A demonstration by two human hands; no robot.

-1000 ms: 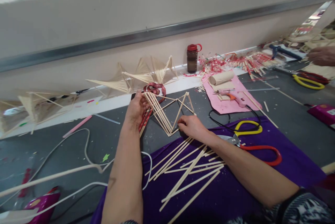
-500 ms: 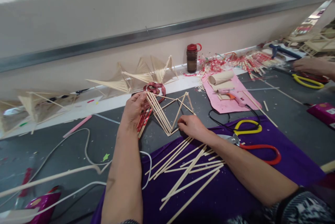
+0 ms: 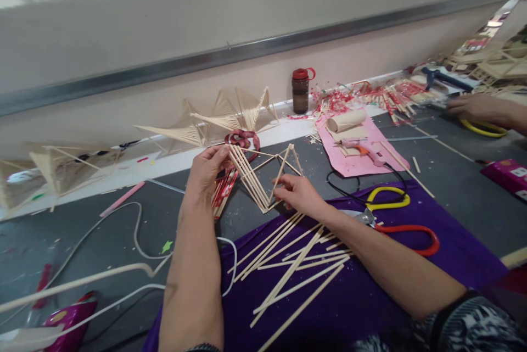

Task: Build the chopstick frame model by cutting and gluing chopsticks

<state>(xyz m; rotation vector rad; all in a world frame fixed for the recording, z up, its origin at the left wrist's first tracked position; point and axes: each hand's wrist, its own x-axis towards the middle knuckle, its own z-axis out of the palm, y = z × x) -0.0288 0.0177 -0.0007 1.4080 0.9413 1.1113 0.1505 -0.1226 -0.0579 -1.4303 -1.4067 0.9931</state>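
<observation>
A frame of thin wooden sticks (image 3: 257, 176) stands on the grey floor between my hands. My left hand (image 3: 208, 168) grips its upper left end, fingers curled round the stick ends. My right hand (image 3: 298, 194) pinches the frame's lower right corner. A bundle of red-wrapped sticks (image 3: 223, 193) lies just under my left hand. Several loose wooden sticks (image 3: 294, 269) lie spread on the purple cloth (image 3: 370, 297) below my right forearm.
Scissors with one yellow and one red handle (image 3: 395, 214) lie on the cloth, right. A glue gun (image 3: 362, 150) rests on pink paper (image 3: 387, 162). A brown bottle (image 3: 300, 91) and finished stick models (image 3: 224, 116) stand by the wall. Another person's hand (image 3: 473, 107) reaches at far right. White cables (image 3: 135, 242) cross the floor, left.
My right hand has lifted a little up the frame's lower corner and my left hand has shifted slightly left on its top end. The other person's hand at far right has moved leftward.
</observation>
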